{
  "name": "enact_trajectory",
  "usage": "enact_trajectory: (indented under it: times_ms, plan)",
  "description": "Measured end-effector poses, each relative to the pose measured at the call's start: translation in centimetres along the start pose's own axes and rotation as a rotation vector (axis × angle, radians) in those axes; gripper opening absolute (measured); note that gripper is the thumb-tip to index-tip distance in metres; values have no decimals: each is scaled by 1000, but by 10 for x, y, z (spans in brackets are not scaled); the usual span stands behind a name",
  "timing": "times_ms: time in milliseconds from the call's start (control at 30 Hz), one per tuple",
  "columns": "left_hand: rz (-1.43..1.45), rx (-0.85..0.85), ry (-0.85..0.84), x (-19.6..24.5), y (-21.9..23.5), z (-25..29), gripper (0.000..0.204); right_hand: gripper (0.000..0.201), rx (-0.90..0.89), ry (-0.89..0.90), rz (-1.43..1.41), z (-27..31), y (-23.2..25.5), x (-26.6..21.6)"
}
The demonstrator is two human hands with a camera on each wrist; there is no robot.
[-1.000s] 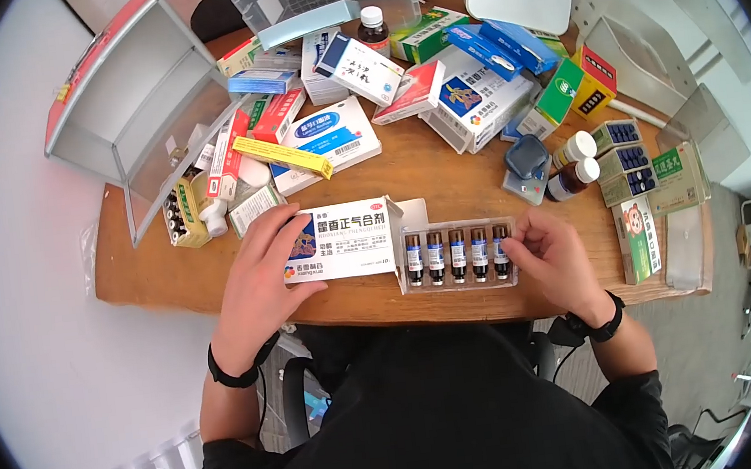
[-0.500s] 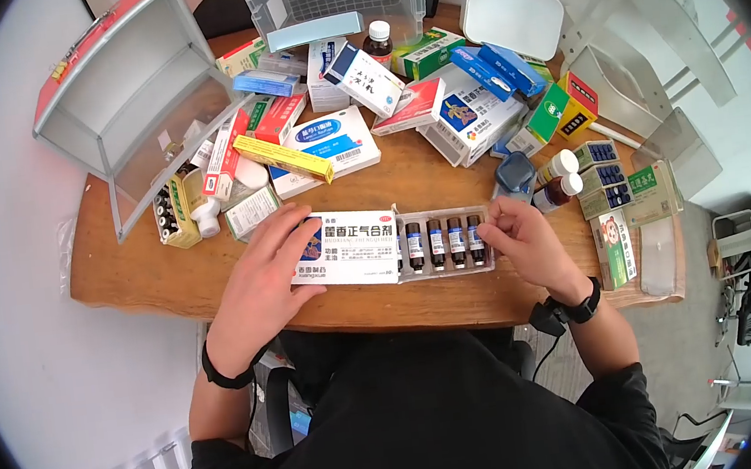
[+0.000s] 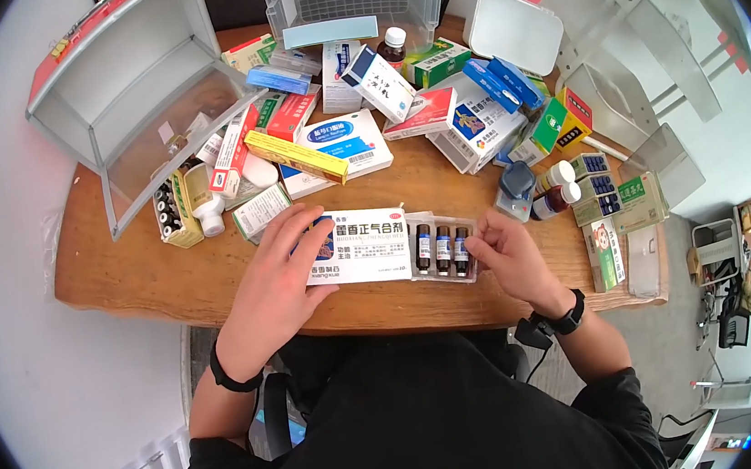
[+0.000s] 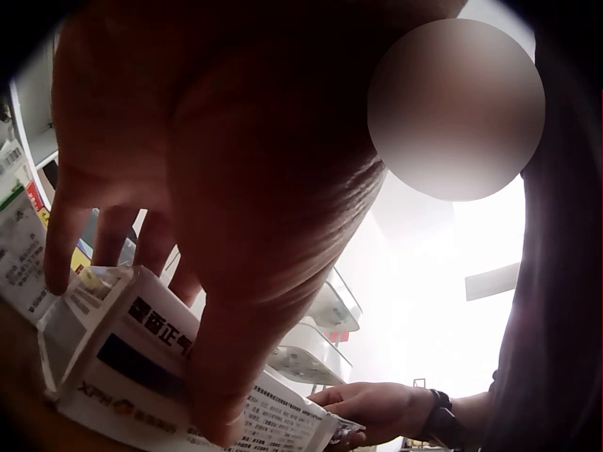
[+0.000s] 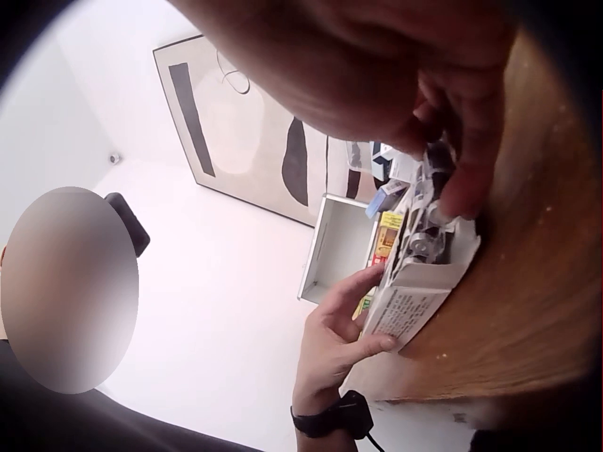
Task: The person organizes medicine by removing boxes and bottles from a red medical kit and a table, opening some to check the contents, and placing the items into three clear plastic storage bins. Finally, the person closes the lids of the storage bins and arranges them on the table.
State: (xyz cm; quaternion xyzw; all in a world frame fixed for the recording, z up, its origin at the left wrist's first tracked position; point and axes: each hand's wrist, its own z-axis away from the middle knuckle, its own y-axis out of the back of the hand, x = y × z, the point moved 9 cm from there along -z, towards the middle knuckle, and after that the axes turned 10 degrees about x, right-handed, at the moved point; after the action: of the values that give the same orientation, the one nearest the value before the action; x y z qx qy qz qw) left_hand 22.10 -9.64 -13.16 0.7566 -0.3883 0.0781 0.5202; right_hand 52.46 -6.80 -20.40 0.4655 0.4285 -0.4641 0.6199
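A white medicine box (image 3: 368,249) with dark Chinese lettering lies near the table's front edge. My left hand (image 3: 276,268) holds its left end, the thumb along the near side and the fingers over the far side. From the box's right end sticks out a clear plastic tray (image 3: 447,274), with three dark vials (image 3: 442,250) showing; the rest of the tray is hidden inside. My right hand (image 3: 513,257) pinches the tray's outer end between thumb and fingers. In the right wrist view the thumb lies over the tray, close to the box's end flap.
Medicine boxes pile up behind, among them a yellow box (image 3: 296,158) and a white-blue box (image 3: 367,156). An open clear-lidded case (image 3: 146,94) stands at the left. Brown bottles (image 3: 555,202) and cartons of vials (image 3: 594,187) stand at the right.
The tray has slid leftward into the box, so fewer vials show than before. My right hand has moved left with it, while my left hand keeps holding the box. The head view has shifted.
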Motion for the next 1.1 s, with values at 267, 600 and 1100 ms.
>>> enact_trajectory:
  times_ms: [267,600,1100]
  plan:
    - [67,-43,-9,-2,-2,0,81,17,-40,-28,27,9,7,-5]
    - [-13,-59,31,-4,-6,-8,80,18,-20,-5,2,6,13,1]
    - [-58,-185,-14,28,-40,-37,78,17,43,35,-19,26,65,16]
